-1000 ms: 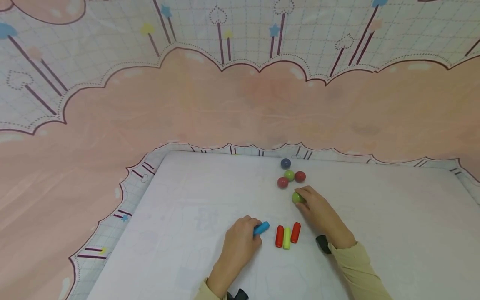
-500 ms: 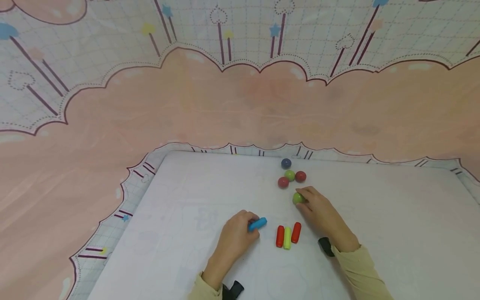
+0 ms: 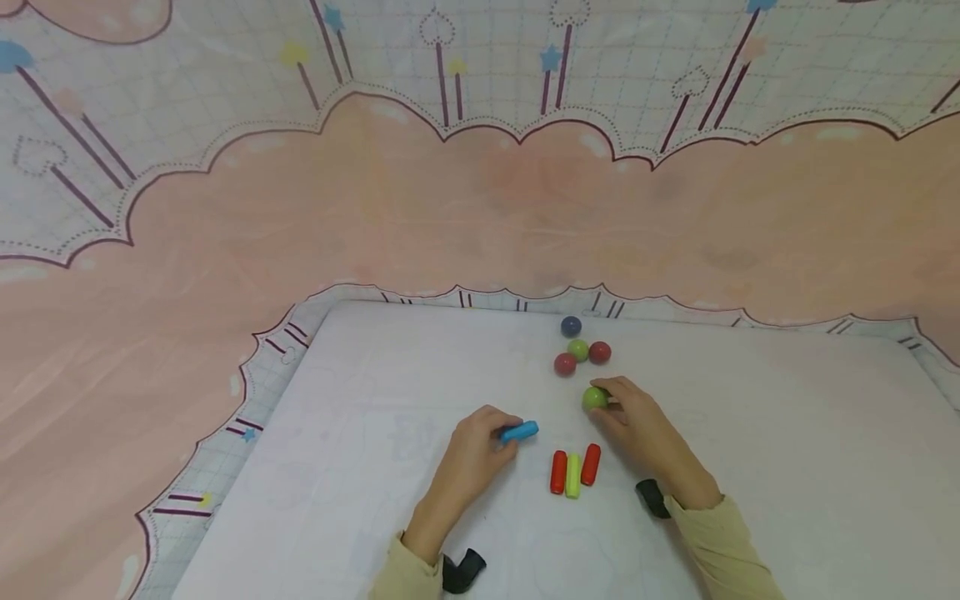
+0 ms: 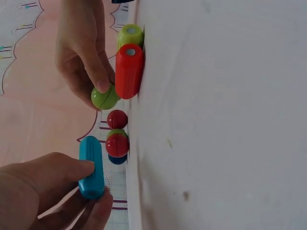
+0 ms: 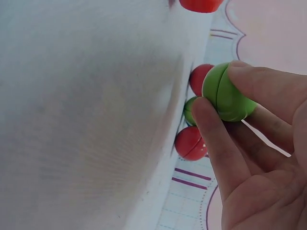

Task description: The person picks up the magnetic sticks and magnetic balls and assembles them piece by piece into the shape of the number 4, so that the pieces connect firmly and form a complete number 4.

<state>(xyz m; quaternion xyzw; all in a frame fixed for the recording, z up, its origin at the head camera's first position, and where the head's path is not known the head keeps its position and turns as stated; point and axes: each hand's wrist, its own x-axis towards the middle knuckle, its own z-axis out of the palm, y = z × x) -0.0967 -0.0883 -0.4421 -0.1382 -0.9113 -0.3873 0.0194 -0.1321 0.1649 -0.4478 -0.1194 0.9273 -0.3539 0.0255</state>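
Between thumb and fingers my left hand point(image 3: 476, 446) pinches a blue rod point(image 3: 520, 432), also plain in the left wrist view, where the rod point(image 4: 91, 165) is ribbed and stands near upright in that picture. My right hand point(image 3: 637, 425) pinches a green ball point(image 3: 595, 398); in the right wrist view the ball point(image 5: 225, 92) shows a seam line. Beyond the right hand lie two red balls point(image 3: 566, 364), a second green ball point(image 3: 577, 350) and a dark blue ball point(image 3: 571, 326). Between the hands lie two red rods point(image 3: 558, 472) and a yellow-green rod point(image 3: 573, 476).
A white surface point(image 3: 360, 500) lies under everything. Around it spreads a peach-coloured printed cloth point(image 3: 262, 217) with cloud edges. A black wrist device point(image 3: 463, 572) sits at the left sleeve, another black wrist device point(image 3: 652, 498) at the right.
My left hand has moved away from me with the blue rod, which now lies flatter in the head view. The right hand keeps the green ball in nearly the same place.
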